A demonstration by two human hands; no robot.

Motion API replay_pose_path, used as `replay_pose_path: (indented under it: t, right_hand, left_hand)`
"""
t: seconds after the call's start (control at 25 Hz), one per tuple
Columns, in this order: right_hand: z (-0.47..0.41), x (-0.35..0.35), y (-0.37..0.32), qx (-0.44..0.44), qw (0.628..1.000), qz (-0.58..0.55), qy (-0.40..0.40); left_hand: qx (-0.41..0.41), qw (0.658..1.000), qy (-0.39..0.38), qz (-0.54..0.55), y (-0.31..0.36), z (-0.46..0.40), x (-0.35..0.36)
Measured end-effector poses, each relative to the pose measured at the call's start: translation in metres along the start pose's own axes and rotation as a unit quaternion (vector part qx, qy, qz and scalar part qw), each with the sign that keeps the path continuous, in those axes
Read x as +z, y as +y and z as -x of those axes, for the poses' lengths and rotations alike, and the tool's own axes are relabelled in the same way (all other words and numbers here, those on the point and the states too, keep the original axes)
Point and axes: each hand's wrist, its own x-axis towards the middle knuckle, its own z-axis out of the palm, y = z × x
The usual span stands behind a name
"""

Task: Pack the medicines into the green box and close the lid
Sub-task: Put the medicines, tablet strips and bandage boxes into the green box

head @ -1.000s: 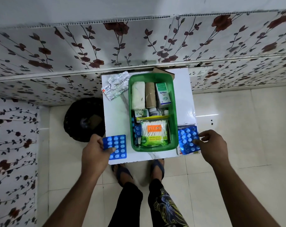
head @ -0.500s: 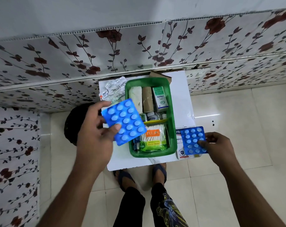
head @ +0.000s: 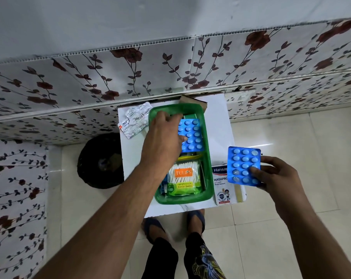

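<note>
bare forearms, black trousers (head: 162, 260) (printed design on right leg), sandals (head: 196, 217).

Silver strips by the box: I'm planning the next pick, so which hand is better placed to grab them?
Left. The left hand is over the green box, next to the silver strips; the right hand holds a blue pack on the far side.

Far green box (head: 206, 150) contents under left hand (head: 162, 143) — hidden, plaster packet (head: 221, 184) lettering partly covered
</note>
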Motion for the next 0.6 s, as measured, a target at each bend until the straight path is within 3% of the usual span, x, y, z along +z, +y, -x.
replay_pose_path:
  t: [0.16, 0.24, 0.32, 0.44, 0.6]
  right_hand:
    - [0.015, 0.014, -0.027, -0.029, 0.999, -0.042, -0.008]
    - [0.024, 0.028, -0.044, -0.056, 0.997, -0.045, -0.013]
    - [0.032, 0.053, -0.060, -0.084, 0.996, -0.035, -0.028]
    - [0.029, 0.106, -0.078, -0.132, 0.988, 0.064, -0.050]
    - [0.011, 0.164, -0.084, -0.182, 0.955, 0.226, -0.063]
  left_hand:
    - [0.038, 0.994, -0.027, -0.096, 0.002, -0.003, 0.002]
    - [0.023, 0.998, -0.026, -0.055, 0.001, -0.002, -0.009]
    - [0.002, 0.998, 0.051, 0.020, -0.010, 0.007, -0.029]
    - [-0.072, 0.980, 0.140, 0.118, -0.047, 0.028, -0.049]
    - [-0.146, 0.973, 0.110, 0.139, -0.084, 0.045, -0.043]
